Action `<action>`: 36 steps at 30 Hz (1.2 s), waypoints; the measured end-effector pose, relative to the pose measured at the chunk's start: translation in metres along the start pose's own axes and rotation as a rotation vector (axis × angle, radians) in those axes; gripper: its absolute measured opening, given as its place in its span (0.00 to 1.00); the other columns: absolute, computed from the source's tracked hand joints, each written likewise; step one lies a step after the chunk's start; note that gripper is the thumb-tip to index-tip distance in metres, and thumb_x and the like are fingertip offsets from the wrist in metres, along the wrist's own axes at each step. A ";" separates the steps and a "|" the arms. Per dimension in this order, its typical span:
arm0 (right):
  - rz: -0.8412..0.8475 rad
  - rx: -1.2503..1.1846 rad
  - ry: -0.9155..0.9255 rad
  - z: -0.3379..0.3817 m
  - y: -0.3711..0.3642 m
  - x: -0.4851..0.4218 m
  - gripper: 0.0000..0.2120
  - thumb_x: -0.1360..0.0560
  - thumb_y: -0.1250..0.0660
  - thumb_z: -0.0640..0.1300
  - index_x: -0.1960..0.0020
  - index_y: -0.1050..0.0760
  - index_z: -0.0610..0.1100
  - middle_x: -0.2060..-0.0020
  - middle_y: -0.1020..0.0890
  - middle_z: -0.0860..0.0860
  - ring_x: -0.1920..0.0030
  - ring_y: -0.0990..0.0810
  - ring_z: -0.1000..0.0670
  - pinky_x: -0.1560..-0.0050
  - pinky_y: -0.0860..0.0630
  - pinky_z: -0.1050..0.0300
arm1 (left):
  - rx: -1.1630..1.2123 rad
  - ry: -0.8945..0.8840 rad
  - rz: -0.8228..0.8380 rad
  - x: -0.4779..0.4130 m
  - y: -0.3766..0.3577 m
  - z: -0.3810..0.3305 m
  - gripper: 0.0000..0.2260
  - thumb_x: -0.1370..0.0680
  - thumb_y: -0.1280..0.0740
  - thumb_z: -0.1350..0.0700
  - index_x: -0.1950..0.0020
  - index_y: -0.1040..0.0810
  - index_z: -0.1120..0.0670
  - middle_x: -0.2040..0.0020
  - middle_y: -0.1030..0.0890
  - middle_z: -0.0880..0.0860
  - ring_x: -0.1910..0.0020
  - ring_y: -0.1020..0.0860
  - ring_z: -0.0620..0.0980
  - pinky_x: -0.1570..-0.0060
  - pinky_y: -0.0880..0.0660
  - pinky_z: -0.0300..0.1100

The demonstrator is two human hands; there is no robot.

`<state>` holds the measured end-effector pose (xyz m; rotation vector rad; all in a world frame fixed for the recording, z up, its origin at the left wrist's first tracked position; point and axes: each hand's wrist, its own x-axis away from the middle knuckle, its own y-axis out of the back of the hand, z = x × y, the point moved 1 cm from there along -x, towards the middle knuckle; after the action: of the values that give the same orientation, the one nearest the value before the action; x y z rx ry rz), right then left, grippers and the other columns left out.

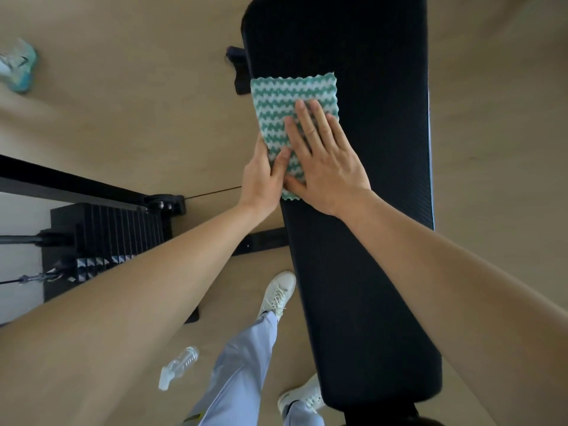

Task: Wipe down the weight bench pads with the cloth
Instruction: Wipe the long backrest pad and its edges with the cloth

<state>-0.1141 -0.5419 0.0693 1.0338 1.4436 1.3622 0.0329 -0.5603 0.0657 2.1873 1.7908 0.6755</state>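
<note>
From the head camera we look straight down along a long black bench, its padded top running from near us to the far edge of the picture. A cloth with green and white zigzag stripes lies flat on the pad, towards the far half and close to the pad's left edge.

Our right hand lies palm down on the near right part of the cloth, fingers straight and close together, pointing away from us. This grip is flat and spread on the cloth, not closed around it. Our left hand is at the left edge of the pad, at the cloth's near left corner. Its thumb rests on top of the cloth; the other fingers go down over the edge, so we cannot tell whether that grip is pinching the cloth. The two hands touch each other at the thumbs.

On the wooden floor to the left of the bench stands a black weight stack with a cable. A clear spray bottle lies on the floor near us, left of our grey trouser leg. Our white shoes stand just beside the bench's left side. A pale teal shoe shows at the far left.
</note>
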 end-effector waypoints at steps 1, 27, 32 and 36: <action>0.006 -0.012 -0.012 0.004 -0.004 0.012 0.43 0.19 0.53 0.68 0.17 0.60 0.40 0.17 0.57 0.39 0.17 0.58 0.40 0.18 0.54 0.43 | 0.000 0.014 0.009 0.010 -0.003 0.004 0.22 0.15 0.39 0.48 0.24 0.35 0.54 0.39 0.20 0.46 0.43 0.19 0.41 0.43 0.21 0.38; -0.132 -0.318 -0.723 0.142 -0.069 0.152 0.42 0.18 0.39 0.60 0.17 0.53 0.36 0.18 0.49 0.39 0.17 0.52 0.39 0.18 0.58 0.45 | -1.272 -1.248 0.530 0.023 0.006 0.047 0.31 0.15 0.47 0.39 0.16 0.52 0.50 0.17 0.48 0.57 0.18 0.50 0.59 0.20 0.56 0.56; -0.148 -0.272 -0.763 0.146 -0.078 0.163 0.40 0.16 0.43 0.61 0.18 0.50 0.36 0.18 0.46 0.39 0.17 0.49 0.40 0.17 0.54 0.45 | -1.288 -1.348 0.627 0.014 0.012 0.048 0.42 0.22 0.51 0.26 0.16 0.51 0.49 0.16 0.50 0.58 0.18 0.54 0.58 0.21 0.59 0.57; -0.103 -0.288 -0.804 0.153 -0.085 0.187 0.43 0.19 0.37 0.61 0.18 0.52 0.36 0.18 0.47 0.40 0.17 0.50 0.41 0.17 0.54 0.46 | -1.337 -1.422 0.536 0.029 0.002 0.056 0.37 0.18 0.41 0.34 0.16 0.52 0.47 0.16 0.49 0.58 0.18 0.52 0.60 0.20 0.57 0.57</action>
<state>-0.0179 -0.3251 -0.0283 1.1130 0.6699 0.8773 0.0665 -0.5264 0.0238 1.3016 -0.0914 0.0991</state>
